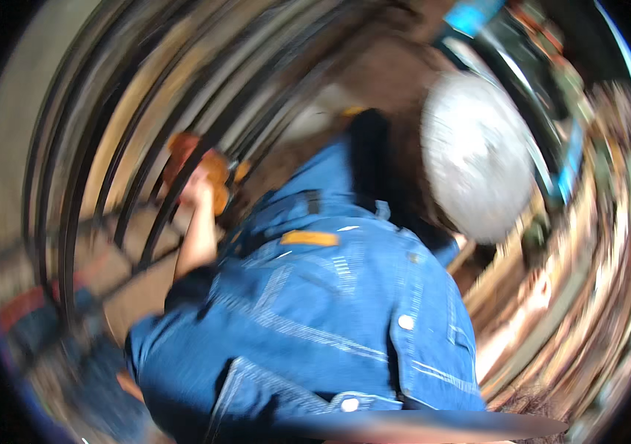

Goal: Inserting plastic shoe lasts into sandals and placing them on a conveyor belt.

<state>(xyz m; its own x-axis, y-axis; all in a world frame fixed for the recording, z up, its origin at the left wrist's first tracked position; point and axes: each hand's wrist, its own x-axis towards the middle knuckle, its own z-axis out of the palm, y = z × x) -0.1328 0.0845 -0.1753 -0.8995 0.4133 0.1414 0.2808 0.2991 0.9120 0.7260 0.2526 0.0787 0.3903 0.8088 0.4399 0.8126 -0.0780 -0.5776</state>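
Motion blur smears much of the head view. My left hand point(196, 191) is at the upper left, beside the black bars, with its fingers closed around an orange-brown thing point(216, 174) whose kind I cannot make out. One bar crosses in front of this thing. My right hand point(537, 291) reaches out to the right, over a blurred stretch of long, light-brown pieces. Its fingers are too smeared to read, and I see nothing plainly in it. A large, round, silver metal disc or basin point(476, 159) lies ahead of my right hand, apart from it.
Curved-looking black bars point(149, 111) stand along the left. Black and bright-blue parts of something point(568, 159) lie beyond the silver disc. Brown ground point(397, 70) shows ahead, and another person's blue clothing point(97, 388) seems to show at the lower left.
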